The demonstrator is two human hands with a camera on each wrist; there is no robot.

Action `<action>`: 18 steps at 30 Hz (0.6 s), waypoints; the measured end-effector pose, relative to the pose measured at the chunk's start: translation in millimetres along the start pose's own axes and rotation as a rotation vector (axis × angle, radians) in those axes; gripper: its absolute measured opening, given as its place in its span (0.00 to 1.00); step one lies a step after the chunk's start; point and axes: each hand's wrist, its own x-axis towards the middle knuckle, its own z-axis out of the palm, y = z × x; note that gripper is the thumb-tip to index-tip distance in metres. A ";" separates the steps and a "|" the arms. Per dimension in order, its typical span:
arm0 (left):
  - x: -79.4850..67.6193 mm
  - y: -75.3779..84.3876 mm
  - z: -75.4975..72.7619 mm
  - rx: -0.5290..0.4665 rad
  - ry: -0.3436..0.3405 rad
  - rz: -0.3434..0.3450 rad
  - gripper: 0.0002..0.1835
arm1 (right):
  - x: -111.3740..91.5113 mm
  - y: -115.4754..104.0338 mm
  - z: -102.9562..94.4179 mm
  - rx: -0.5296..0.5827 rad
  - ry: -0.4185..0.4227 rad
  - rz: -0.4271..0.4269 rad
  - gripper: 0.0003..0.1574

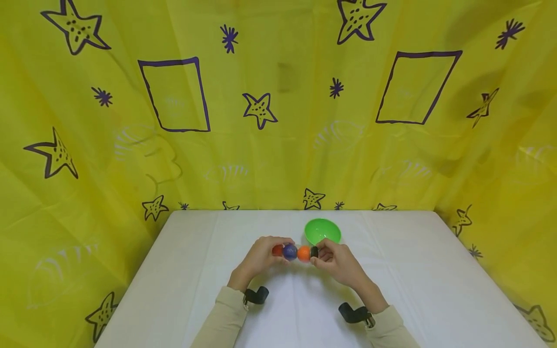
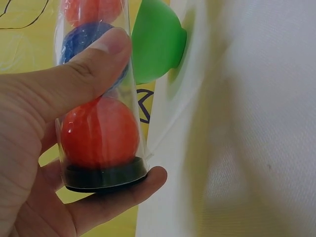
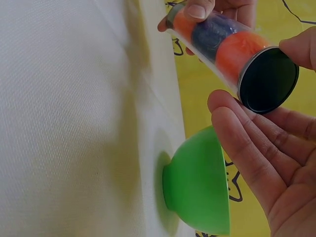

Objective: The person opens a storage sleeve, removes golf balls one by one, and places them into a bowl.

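Head view: left hand [image 1: 261, 256] grips clear tube [image 1: 297, 253], right hand [image 1: 339, 262] pinches end cap [image 3: 269, 80]; unopened, balls [image 3: 211, 38] inside; bowl [image 1: 323, 229] near table [image 1: 196, 280] far edge.

1. Worktop [image 1: 174, 299]: you have a broad, flat, white surface before you, narrowing in the head view towards a straight far edge.
2. Covering: both wrist views show you a fine woven texture; faint crease lines run across it.
3. Directly on it: one green bowl [image 1: 322, 229], set towards the far edge, slightly right of middle as you face it.
4. Bowl stance: upright, mouth up, its narrow foot [image 3: 168, 187] on the white surface; you can see a bright glint inside.
5. Shading: soft shadow around the foot; fainter shadows across the middle nearer you.
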 end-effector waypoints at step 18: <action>-4.0 -10.2 -7.6 -0.097 0.050 -0.088 0.27 | 0.9 -1.5 -4.3 0.129 0.002 0.059 0.17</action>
